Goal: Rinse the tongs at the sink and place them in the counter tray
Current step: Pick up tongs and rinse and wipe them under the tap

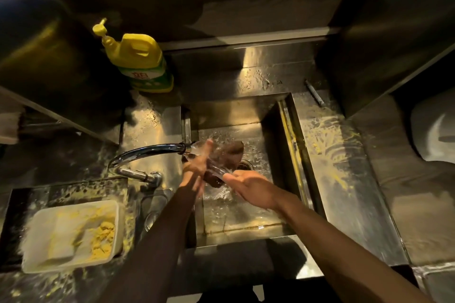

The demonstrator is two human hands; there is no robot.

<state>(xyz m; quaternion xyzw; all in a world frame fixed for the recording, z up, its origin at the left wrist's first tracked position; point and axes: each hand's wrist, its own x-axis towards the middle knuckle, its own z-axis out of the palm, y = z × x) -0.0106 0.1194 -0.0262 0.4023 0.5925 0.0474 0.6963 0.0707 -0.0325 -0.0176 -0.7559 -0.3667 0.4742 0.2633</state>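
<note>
The tongs [227, 154] are a blurred dark brown and shiny shape over the steel sink [293, 145], in the water running from the chrome faucet [147, 151]. My right hand [251, 186] pinches their near end with its fingertips, palm turned up. Motion blur smears my left hand [197, 167], which lies with straight fingers against the tongs just below the spout. On the counter at the lower left stands a white tray [39, 224] holding yellow crumbs and a white sheet.
A yellow pump bottle of dish soap [141, 61] stands on the counter behind the faucet. Yellow crumbs and water cover the counter on both sides of the sink. A thin metal rod [314, 92] lies at the sink's far right corner. Dark steel shelving overhangs the back.
</note>
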